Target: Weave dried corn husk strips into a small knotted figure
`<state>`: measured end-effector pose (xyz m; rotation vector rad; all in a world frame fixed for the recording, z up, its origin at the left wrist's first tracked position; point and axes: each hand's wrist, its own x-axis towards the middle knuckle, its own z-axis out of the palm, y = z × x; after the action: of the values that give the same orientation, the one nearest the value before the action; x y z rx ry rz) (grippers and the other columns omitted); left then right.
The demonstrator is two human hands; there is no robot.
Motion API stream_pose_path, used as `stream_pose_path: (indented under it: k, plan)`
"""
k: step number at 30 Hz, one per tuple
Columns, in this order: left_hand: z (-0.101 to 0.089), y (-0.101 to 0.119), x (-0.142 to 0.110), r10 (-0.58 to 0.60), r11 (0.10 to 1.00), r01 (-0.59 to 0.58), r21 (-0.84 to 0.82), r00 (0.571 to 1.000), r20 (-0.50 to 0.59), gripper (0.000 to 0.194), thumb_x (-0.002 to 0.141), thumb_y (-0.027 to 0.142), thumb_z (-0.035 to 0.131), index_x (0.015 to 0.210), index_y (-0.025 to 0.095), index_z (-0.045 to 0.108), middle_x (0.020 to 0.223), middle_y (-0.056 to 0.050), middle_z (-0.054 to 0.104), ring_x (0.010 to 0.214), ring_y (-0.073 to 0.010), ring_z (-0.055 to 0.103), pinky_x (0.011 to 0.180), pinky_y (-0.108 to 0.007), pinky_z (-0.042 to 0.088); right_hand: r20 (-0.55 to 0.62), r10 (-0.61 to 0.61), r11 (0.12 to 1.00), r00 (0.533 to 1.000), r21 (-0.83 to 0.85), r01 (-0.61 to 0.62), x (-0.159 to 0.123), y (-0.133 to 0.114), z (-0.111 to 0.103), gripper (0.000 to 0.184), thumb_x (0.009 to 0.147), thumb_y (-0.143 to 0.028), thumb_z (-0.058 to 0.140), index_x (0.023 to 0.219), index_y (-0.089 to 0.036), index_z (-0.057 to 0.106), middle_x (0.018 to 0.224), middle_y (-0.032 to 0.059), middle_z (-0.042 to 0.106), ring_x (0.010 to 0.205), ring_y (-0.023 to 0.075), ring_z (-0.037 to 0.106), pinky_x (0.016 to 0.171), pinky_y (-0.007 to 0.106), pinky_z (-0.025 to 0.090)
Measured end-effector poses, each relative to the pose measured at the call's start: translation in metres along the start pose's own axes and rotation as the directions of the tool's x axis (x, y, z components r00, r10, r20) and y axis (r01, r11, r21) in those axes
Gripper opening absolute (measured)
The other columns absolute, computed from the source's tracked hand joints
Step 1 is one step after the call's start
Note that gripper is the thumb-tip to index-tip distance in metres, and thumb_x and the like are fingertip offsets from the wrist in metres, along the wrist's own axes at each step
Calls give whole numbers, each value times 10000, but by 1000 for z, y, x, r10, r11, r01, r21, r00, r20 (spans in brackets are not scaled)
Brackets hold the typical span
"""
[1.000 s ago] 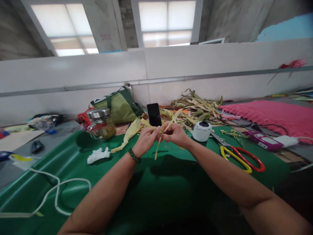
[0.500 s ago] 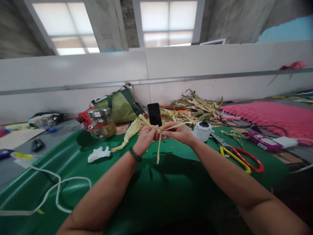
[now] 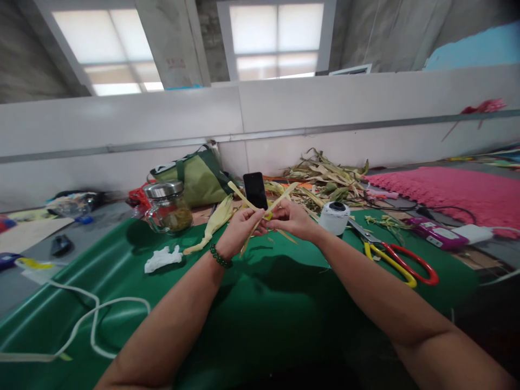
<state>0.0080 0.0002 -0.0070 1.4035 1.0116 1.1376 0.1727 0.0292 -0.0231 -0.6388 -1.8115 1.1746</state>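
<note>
Pale yellow corn husk strips [image 3: 285, 195] cross one another between my two hands, over the green mat [image 3: 260, 303]. My left hand [image 3: 242, 229] pinches them from the left, its fingers closed near the crossing. From the right, my right hand [image 3: 296, 220] is closed on the same strips, thumb and fingertips almost touching the left ones. Ends of the strips stick out up-left, up-right and downward. Just behind the hands a dark phone [image 3: 255, 190] stands upright. A pale corn husk bundle [image 3: 219, 219] lies left of my left hand.
Scissors [image 3: 390, 252] with red and yellow handles and a white spool [image 3: 333, 218] lie to the right. Left are a glass jar [image 3: 168, 208], crumpled white tissue [image 3: 163, 259] and a white cord [image 3: 95, 309]. Behind are a green bag [image 3: 199, 179] and a dried husk pile [image 3: 325, 176].
The strips have turned in my fingers: one end now points up-right instead of sideways, and the end that hung straight down now slants down-left. Both hands stay close together.
</note>
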Motion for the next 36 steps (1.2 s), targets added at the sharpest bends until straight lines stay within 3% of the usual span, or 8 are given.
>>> stream_pose_path:
  k: [5,12,18,22,26,32,36]
  plan:
    - [-1,4,-3,29,994,-26,103,999,-26,189,654,296,758,672,149,639,547,17,641,467,-95,589,481,-193,501,46,-24,1000,999,-13,24,-1,-1,0,368,671,-292,728,872,-206,433,640,-48,635,539,104,592,470,200,458]
    - [-8,9,-3,-33,998,35,50,999,-31,196,667,267,764,627,122,637,529,-6,642,440,-86,579,470,-183,496,92,-75,993,993,-84,83,-6,-10,-3,345,732,-314,693,903,-203,414,584,-82,551,483,69,503,458,183,411]
    - [-14,12,-2,-118,990,123,-67,990,77,350,778,439,659,681,102,659,597,-82,691,533,-131,654,538,-207,536,99,-31,991,995,-125,43,-3,-5,-10,356,738,-450,687,849,-182,480,594,-47,568,532,99,559,521,225,466]
    - [-11,9,-3,-46,998,42,49,995,89,292,692,408,739,694,121,686,617,-61,702,558,-146,661,565,-232,553,-7,-150,963,989,-230,144,-2,-5,-7,350,753,-494,661,837,-159,607,723,6,620,572,94,554,513,218,451]
    - [-5,7,-6,-38,991,18,136,988,150,155,668,316,746,660,165,711,626,-40,708,615,-171,678,607,-262,565,-108,-229,945,967,-261,195,-2,-7,2,420,763,-525,635,572,-151,614,696,31,626,492,75,518,464,219,443]
    - [-2,9,-8,5,991,-22,134,992,124,104,687,258,732,699,158,705,638,-40,711,639,-181,689,631,-268,560,-320,-124,992,939,-60,110,-1,-6,2,427,698,-542,688,550,-147,622,552,15,597,422,76,497,415,215,432]
    - [-2,6,-5,6,997,-9,83,999,35,151,729,290,700,759,147,662,608,-20,689,579,-156,676,588,-248,550,-305,3,998,952,68,18,3,-2,-7,398,636,-537,733,714,-154,656,574,-6,622,499,94,559,498,219,488]
